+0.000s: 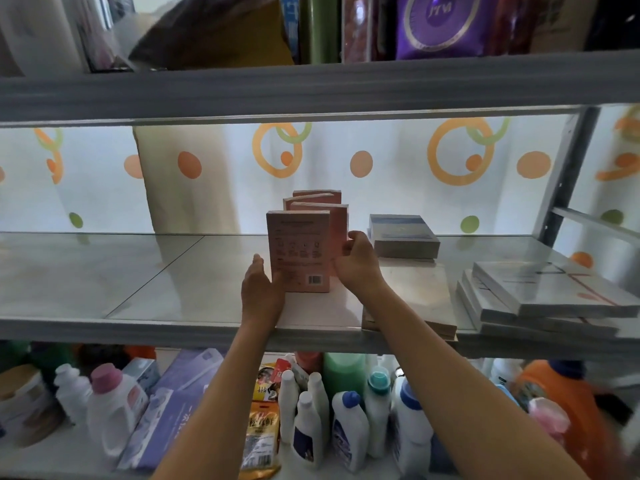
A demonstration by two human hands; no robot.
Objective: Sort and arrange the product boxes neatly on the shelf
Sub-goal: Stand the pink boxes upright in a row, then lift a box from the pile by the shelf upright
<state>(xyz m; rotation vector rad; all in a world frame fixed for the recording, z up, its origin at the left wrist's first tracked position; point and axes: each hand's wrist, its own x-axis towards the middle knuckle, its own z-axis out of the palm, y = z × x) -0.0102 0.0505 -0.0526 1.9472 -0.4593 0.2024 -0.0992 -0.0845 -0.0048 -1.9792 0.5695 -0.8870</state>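
Several pink product boxes stand upright in a row on the middle shelf (138, 282), one behind the other. The front pink box (298, 251) shows its printed back and a barcode. My left hand (260, 292) lies flat against that box's left side with straight fingers. My right hand (356, 259) grips the right side of the row, its fingers curled round the edge of the pink box behind the front one (337, 220). Both hands flank the row.
A blue-grey box stack (401, 237) lies right of the row. A flat beige box (419, 299) and a stack of grey flat boxes (543, 299) lie at the shelf's right front. Bottles (349, 427) and packages fill the shelf below. The metal upright (568, 174) stands at right.
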